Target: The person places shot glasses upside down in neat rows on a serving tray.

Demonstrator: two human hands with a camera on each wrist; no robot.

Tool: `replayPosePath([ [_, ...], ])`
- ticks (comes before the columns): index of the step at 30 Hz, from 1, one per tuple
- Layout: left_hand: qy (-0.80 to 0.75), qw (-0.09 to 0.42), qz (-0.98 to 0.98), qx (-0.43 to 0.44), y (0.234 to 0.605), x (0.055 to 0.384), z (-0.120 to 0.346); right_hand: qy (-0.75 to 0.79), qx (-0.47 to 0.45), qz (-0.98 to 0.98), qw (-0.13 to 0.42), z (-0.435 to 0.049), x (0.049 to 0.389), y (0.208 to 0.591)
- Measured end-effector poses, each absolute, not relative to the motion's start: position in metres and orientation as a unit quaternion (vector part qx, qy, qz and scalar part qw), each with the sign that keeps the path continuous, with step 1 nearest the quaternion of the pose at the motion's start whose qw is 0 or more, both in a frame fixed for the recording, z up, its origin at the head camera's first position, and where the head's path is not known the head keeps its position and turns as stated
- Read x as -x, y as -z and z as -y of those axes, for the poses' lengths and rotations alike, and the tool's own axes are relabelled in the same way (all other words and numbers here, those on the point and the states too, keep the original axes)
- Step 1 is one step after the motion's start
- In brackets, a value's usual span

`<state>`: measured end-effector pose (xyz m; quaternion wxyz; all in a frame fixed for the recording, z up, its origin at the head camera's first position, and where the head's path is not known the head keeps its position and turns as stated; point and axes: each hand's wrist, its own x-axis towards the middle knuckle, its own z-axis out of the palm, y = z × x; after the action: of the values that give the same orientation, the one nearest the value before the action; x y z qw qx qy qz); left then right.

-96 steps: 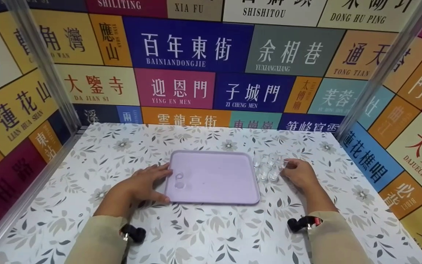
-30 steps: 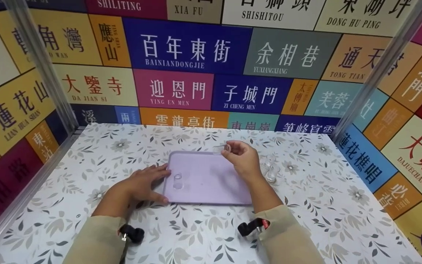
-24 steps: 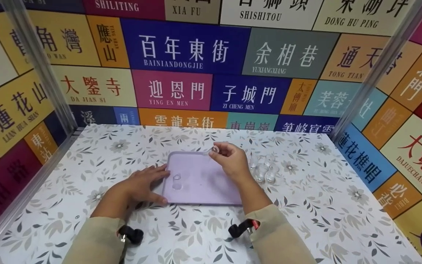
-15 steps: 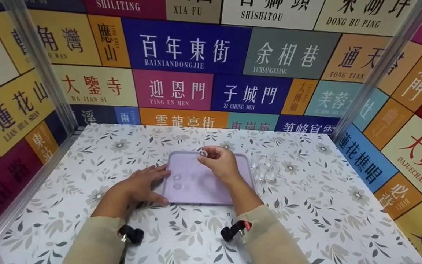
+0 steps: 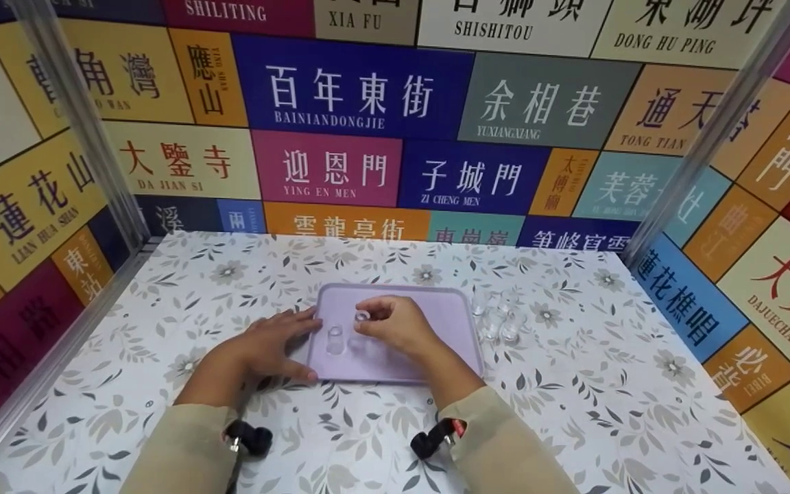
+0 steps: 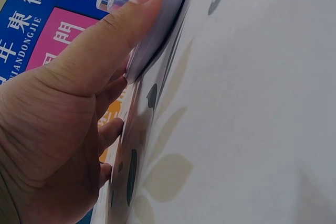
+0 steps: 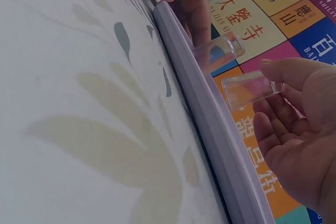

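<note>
Since a second ago, the right hand (image 5: 398,328) has moved from the far edge of the lilac tray (image 5: 446,329) to its left part. We note thumb and fingers pinching a clear bottle (image 7: 247,92) by its neck, beside the standing bottle (image 5: 335,342); base contact we cannot tell. The left hand (image 5: 265,350), fingers spread, touches the tray's left edge. We judge setting-down is in hand; next calls for lowering it upright, then letting go cleanly.
</note>
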<state>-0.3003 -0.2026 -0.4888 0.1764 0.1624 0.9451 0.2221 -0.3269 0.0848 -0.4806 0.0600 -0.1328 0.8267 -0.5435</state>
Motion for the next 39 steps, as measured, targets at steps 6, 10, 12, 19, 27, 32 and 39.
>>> replayPosePath([
  [6, -0.227, 0.179, -0.945, -0.153, 0.488, 0.3, 0.202, 0.54, 0.141, -0.826, 0.078, -0.085, 0.325, 0.484],
  [10, -0.228, 0.182, -0.946, -0.143, 0.488, 0.299, 0.202, 0.533, 0.155, -0.827, 0.089, -0.085, 0.323, 0.486],
  [12, -0.229, 0.182, -0.946, -0.143, 0.488, 0.299, 0.202, 0.53, 0.16, -0.828, 0.091, -0.085, 0.323, 0.487],
  [19, -0.227, 0.168, -0.943, -0.176, 0.487, 0.3, 0.203, 0.533, 0.177, -0.823, 0.087, -0.086, 0.323, 0.488],
  [27, -0.228, 0.174, -0.943, -0.17, 0.487, 0.299, 0.204, 0.542, 0.183, -0.816, 0.081, -0.099, 0.322, 0.479],
  [32, -0.241, 0.176, -0.941, -0.157, 0.489, 0.299, 0.202, 0.553, 0.172, -0.813, 0.069, -0.112, 0.324, 0.473],
  [39, -0.247, 0.177, -0.941, -0.152, 0.489, 0.298, 0.202, 0.592, 0.147, -0.792, 0.042, -0.13, 0.33, 0.465],
])
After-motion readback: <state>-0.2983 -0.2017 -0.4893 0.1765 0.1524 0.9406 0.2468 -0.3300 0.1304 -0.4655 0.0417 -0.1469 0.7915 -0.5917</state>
